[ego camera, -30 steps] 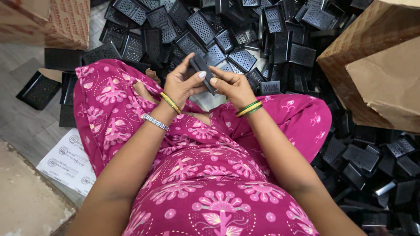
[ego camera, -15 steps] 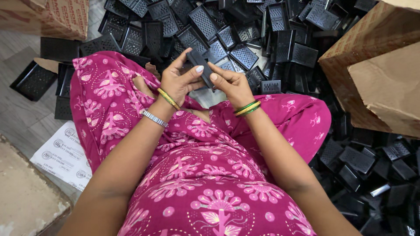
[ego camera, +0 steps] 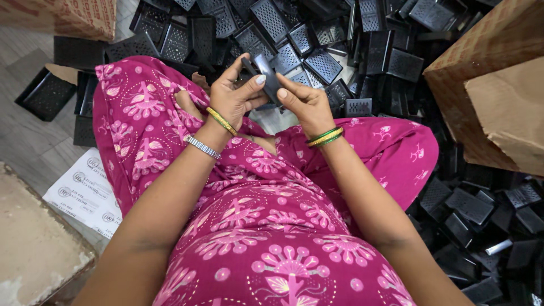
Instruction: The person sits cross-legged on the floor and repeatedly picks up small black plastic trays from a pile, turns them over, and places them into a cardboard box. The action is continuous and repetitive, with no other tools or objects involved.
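Person sits on floor, legs crossed, in pink flowered clothes (ego camera: 266, 226). Left hand (ego camera: 235, 99) and right hand (ego camera: 303, 102) meet above lap. Both hold one small black plastic piece (ego camera: 265, 73), tilted, up in front of knees. Left fingers (ego camera: 256, 82) curl round it, thumb behind. Right fingers (ego camera: 281, 92) pinch its lower edge. Big heap of black grid trays (ego camera: 317, 34) lies on floor just past hands. Brown cardboard box (ego camera: 487, 90) stands at right. Printed paper sheet (ego camera: 85, 195) lies at left.
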